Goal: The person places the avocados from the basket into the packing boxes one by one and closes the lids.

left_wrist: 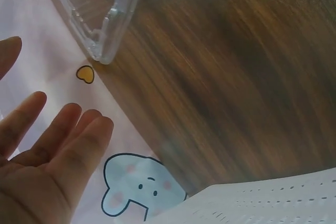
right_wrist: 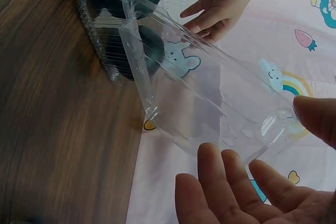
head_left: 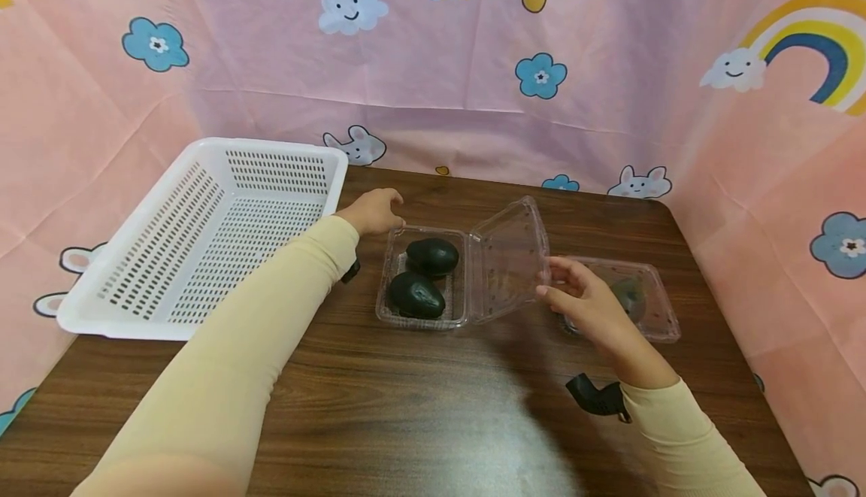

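Two dark green avocados (head_left: pixel 433 256) lie in a clear plastic clamshell box (head_left: pixel 422 323) in the middle of the table. Its hinged lid (head_left: pixel 509 260) stands partly raised on the right side. With thumb and fingertips at the lid's free edge, my right hand (head_left: pixel 595 309) holds it; the right wrist view shows the thumb (right_wrist: pixel 315 119) at one corner and the fingers close by the edge. Near the box's back left corner, my left hand (head_left: pixel 372 212) hovers with its fingers extended, holding nothing; in the left wrist view the palm (left_wrist: pixel 37 177) is bare.
A large white perforated basket (head_left: pixel 101 309) stands on the left, beneath my left forearm's side. Behind my right hand, a second clear box (head_left: pixel 659 305) with a green item in it sits at the right. A printed pink cloth (head_left: pixel 446 53) hangs around the table's back and sides.
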Demonstrator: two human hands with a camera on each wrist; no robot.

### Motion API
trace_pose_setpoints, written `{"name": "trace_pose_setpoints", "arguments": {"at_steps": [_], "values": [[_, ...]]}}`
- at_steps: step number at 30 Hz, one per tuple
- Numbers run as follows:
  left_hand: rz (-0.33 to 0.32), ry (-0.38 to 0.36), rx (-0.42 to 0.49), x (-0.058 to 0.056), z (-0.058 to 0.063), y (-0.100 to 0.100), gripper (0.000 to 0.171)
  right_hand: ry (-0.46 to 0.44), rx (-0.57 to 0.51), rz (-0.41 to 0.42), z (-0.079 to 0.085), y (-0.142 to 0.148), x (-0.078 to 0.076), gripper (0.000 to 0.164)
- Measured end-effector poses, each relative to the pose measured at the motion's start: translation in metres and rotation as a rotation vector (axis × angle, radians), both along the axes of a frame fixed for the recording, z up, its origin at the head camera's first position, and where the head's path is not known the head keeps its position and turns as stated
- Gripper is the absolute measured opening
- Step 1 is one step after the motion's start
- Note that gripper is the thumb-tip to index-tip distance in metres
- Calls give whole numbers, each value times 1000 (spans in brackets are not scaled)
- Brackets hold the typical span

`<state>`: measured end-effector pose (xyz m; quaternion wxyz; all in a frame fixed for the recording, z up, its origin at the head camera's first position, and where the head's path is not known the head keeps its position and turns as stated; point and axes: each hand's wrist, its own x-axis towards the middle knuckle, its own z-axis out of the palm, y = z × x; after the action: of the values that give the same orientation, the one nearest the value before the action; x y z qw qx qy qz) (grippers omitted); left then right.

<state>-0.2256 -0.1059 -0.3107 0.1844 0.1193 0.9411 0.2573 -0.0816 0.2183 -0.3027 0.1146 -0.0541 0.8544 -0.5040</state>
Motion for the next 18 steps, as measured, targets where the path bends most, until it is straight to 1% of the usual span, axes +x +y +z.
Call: {"name": "trace_pose_setpoints", "arguments": {"at_steps": [8, 13, 18], "values": [[-43, -38, -37, -6, -10, 2, 52, 14, 53, 12, 1, 4, -2, 55], [-60, -36, -64, -6, -14, 3, 49, -15, 45, -1, 5, 4, -4, 56], [-70, -42, -59, -6, -17, 4, 48, -21, 48, -4, 8, 4, -5, 57]]}}
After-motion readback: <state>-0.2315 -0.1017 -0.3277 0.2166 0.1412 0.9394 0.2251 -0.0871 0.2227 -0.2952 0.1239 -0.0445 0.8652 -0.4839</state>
